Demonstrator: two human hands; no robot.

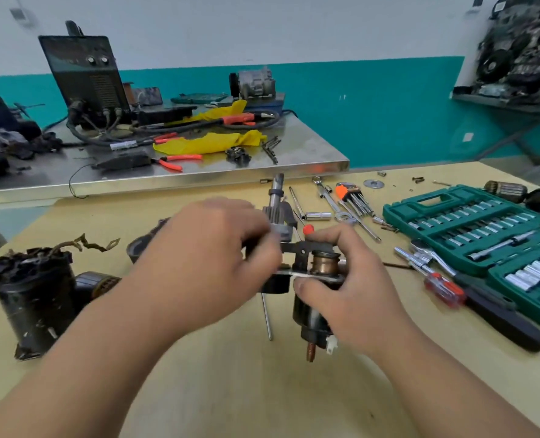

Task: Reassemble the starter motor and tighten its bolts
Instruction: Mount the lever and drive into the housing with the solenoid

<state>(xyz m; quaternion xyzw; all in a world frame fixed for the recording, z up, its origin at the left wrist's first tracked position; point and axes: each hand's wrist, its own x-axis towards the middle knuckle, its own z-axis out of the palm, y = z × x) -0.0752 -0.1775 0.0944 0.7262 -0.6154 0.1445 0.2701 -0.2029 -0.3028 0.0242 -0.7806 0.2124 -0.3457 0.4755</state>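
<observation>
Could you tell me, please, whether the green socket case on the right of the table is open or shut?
Open: the socket case has both halves spread flat, with rows of chrome sockets exposed inside.

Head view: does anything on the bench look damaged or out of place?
Yes. The dark field housing at far left looks charred on top, with a frayed, bent braided lead sticking out. Loose sockets and wrenches lie scattered outside the green case. The held starter assembly is too blurred to judge.

Right hand around starter motor
</observation>
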